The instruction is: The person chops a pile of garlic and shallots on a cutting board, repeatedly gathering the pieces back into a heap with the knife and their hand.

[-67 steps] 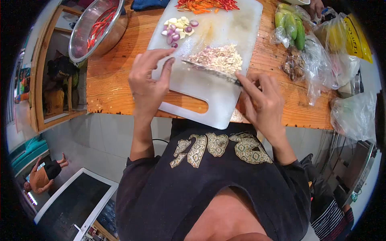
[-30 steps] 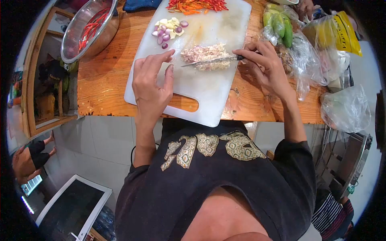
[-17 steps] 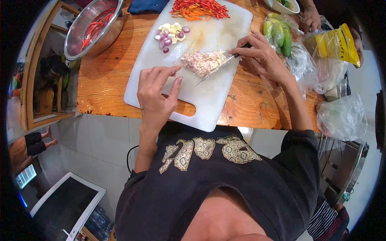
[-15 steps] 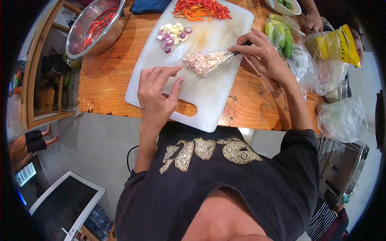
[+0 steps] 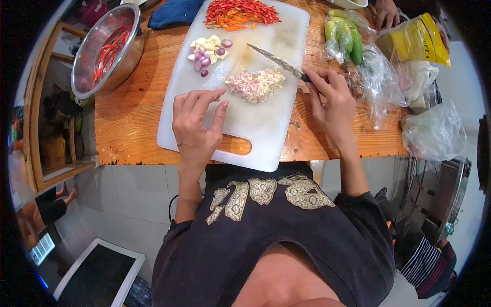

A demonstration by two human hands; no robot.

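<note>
My right hand [image 5: 333, 105] is closed round the dark handle of a knife [image 5: 279, 61], whose blade points up and left above the white cutting board [image 5: 245, 143]. Just below the blade lies a pile of chopped shallot and garlic [image 5: 254, 85]. To the left of that pile, my left hand [image 5: 197, 123] hovers over the board with thumb and fingers apart, holding nothing. Farther up the board are peeled shallots and garlic cloves [image 5: 207, 52]. A heap of sliced red and orange chillies [image 5: 240, 14] covers the board's far end.
A metal bowl [image 5: 134, 56] with red chillies stands at the left. Bagged green vegetables [image 5: 348, 38], clear plastic bags [image 5: 381, 77] and a yellow packet [image 5: 424, 38] crowd the table's right side. Another person's hand [image 5: 387, 13] is at the top right, near a white bowl [image 5: 353, 3].
My right hand has swung the knife from lying across the chopped pile to above it, tip now up and left. My left hand stays open. The view has shifted slightly.
</note>
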